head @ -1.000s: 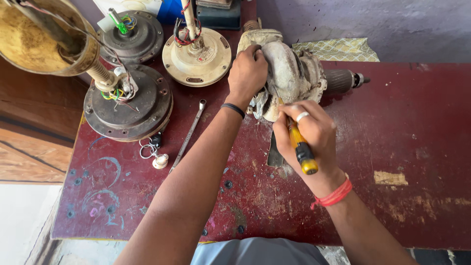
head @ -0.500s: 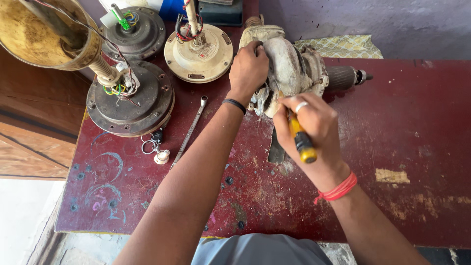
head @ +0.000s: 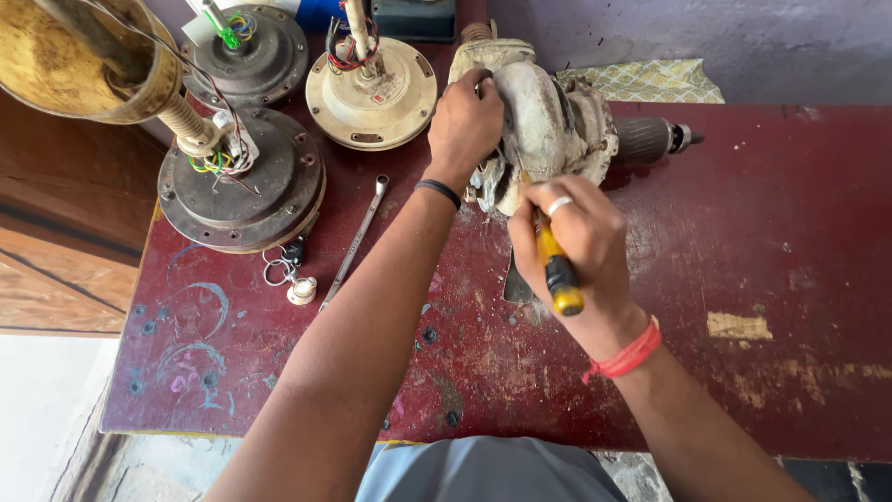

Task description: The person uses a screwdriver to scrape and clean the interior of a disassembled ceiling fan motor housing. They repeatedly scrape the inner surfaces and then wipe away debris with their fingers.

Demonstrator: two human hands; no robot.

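Motor housing sits at bench 12 o'clock; left hand fingers clamp it, right hand fingers grip yellow screwdriver. Risk: tip slips off, gouging the steadying hand.

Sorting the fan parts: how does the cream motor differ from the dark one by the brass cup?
The cream motor is pale, smaller in view, and lies at the table's far edge. The dark motor is grey-brown, looks larger, and sits nearer the left edge, with a ribbed rod leaning over it. Both are round, lie flat and have coloured wires at the centre.
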